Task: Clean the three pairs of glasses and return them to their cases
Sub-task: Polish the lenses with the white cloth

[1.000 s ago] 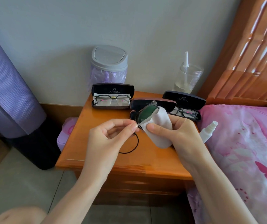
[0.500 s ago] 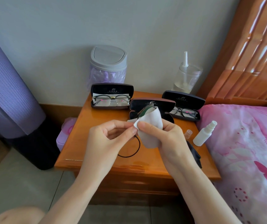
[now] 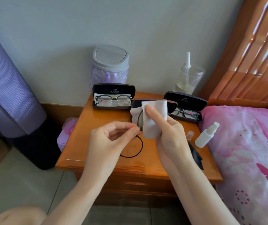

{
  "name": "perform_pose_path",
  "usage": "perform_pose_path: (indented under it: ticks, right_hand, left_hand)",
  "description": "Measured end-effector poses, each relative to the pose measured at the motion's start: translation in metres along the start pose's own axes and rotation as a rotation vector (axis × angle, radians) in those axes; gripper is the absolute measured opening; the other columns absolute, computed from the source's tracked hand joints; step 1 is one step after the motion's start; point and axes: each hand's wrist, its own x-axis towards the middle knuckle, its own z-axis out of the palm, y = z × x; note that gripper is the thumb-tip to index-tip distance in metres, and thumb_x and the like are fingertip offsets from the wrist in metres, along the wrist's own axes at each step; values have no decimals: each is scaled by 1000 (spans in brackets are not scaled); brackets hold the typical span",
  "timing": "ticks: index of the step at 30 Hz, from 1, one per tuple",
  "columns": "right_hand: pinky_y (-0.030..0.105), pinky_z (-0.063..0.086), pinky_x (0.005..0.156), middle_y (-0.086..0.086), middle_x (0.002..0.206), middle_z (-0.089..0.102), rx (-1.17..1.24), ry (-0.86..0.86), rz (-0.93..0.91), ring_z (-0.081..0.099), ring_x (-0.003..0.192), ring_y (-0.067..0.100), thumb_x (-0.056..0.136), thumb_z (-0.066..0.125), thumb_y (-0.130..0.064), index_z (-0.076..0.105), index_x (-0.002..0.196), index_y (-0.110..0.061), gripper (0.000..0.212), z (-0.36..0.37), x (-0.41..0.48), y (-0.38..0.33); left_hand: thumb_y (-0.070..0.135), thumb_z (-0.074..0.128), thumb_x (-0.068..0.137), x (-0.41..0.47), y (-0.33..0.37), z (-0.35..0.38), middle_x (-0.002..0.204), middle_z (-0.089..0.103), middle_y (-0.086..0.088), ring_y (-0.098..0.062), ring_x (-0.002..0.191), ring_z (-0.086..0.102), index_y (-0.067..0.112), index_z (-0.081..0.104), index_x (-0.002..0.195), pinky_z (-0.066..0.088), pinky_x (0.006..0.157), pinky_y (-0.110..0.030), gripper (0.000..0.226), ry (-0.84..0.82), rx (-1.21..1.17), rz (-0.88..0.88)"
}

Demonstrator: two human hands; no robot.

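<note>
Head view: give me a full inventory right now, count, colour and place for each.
nightstand: one, orange wood, centre
cases: three, dark, open, along nightstand's back
cased glasses: two, dark-framed, in left and right cases
held glasses: one, thin dark rims, between both hands
wiping cloth: one, white, over upper lens
spray bottle: one, white, nightstand's right edge
cap: one, clear, beside bottle
dark cloth: one, black, behind right wrist
bin: one, grey lid, behind left case
jar: one, clear, behind right case
bedding: pink, right
left hand: pinches frame
right hand: grips wiping cloth
</note>
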Motion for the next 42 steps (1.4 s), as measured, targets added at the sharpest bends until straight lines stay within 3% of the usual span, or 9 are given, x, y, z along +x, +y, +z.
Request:
perform_pose_path:
  ticks: [4, 11, 17, 21, 24, 28, 34, 39, 42]
  right_hand:
    - [19, 50, 66, 4, 93, 74, -154, -58, -26, 65, 85, 14, 77, 70, -34, 75, 96, -12, 29, -2, -2, -1]
    - [19, 50, 65, 11, 93, 73, -295, -166, -21, 65, 82, 16, 74, 75, -27, 75, 95, -12, 26, -15, -3, -2]
    - [14, 46, 58, 5, 80, 72, -428, -203, -59, 62, 70, 7, 75, 77, -19, 76, 88, -12, 15, -25, -1, -13]
    - [37, 54, 76, 8, 87, 75, -447, -249, -30, 68, 83, 25, 75, 76, -18, 78, 87, -16, 11, -31, -1, -19]
    - [45, 53, 80, 6, 82, 75, -471, -234, -24, 68, 82, 27, 74, 78, -18, 78, 81, -17, 7, -38, -1, -22]
    - [57, 50, 85, 20, 90, 71, -456, -191, -32, 62, 95, 45, 66, 80, -29, 77, 84, -15, 23, -44, 1, -19]
    - [27, 48, 72, 11, 89, 74, -424, -217, -22, 66, 87, 25, 70, 76, -26, 77, 86, -13, 20, -35, -1, -6]
    - [26, 51, 73, 7, 89, 75, -354, -194, -29, 67, 92, 24, 68, 79, -30, 77, 86, -13, 25, -25, -1, -1]
    - [21, 50, 66, 2, 82, 75, -290, -189, -21, 66, 80, 12, 67, 73, -31, 76, 80, -14, 21, -19, -1, -3]
  left_hand:
    - [16, 72, 75, 0, 2, -2, 75, 75, 5, -6, 74, 71, 18, 73, 83, 50, 63, -9, 9, 30, -48, -22]
    - [15, 72, 75, 0, 2, 0, 75, 75, 6, -5, 75, 71, 22, 74, 82, 51, 64, -9, 10, 50, -80, -71]
    - [15, 73, 73, -1, 3, 2, 75, 75, 6, -5, 74, 71, 21, 74, 81, 50, 63, -8, 10, 42, -94, -76]
    - [13, 74, 74, -1, 4, 2, 74, 75, 8, -2, 74, 71, 22, 74, 80, 49, 63, -7, 10, 45, -76, -73]
    - [13, 74, 74, 0, 5, 2, 73, 75, 8, -1, 73, 70, 20, 74, 79, 48, 61, -6, 9, 37, -75, -67]
    - [15, 73, 74, 1, 5, 2, 73, 75, 8, 2, 74, 69, 20, 73, 80, 47, 61, -4, 8, 25, -58, -53]
    - [12, 74, 75, 0, 2, 1, 73, 74, 13, 1, 73, 69, 23, 73, 78, 48, 62, -6, 11, -3, 8, -5]
    - [13, 73, 74, 1, -1, -2, 79, 74, 13, 1, 75, 70, 21, 74, 81, 49, 62, -6, 10, -38, 92, 33]
    - [14, 73, 75, 1, -1, -2, 77, 75, 12, -1, 75, 70, 20, 74, 82, 49, 63, -6, 9, -52, 112, 35]
